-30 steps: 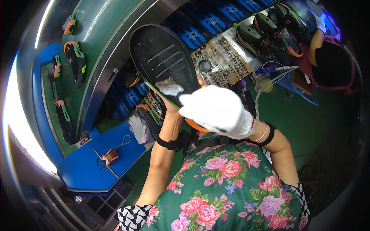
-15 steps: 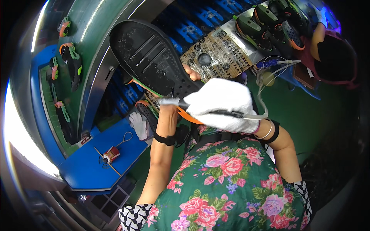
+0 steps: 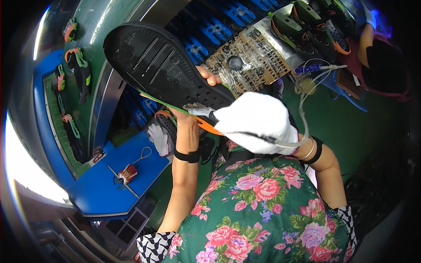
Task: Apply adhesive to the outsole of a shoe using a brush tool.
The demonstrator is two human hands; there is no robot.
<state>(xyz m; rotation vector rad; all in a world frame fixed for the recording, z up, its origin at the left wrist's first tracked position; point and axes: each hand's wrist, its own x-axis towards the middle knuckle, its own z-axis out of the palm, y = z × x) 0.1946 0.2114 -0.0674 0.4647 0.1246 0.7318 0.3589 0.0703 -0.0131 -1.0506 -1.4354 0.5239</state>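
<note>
A large black shoe sole (image 3: 158, 65) with orange and green trim lies across my left hand (image 3: 209, 77), which grips it from beneath with the fingertips curled over its far right edge. Wet, shiny patches show on the sole's inner face, among slots and small round holes. My right hand (image 3: 256, 120), in a white knitted glove, is closed round a dark-handled brush (image 3: 197, 109) with a clear tube (image 3: 304, 115) running from its back end. The pale bristles touch the sole near its heel. Most of the left palm is hidden under the sole.
Shoes stand on the green conveyor (image 3: 105, 26) at left. A blue side table (image 3: 96, 188) bears white gloves (image 3: 158, 139) and a red object with a stick (image 3: 127, 174). Ahead is a film-wrapped cardboard piece (image 3: 252, 57); several shoes (image 3: 302, 26) and another person's arm (image 3: 365, 46) are far right.
The sole has shifted left in my left hand's grip, and more of its fingertips show. The brush bristles have moved slightly right and away from me along the sole.
</note>
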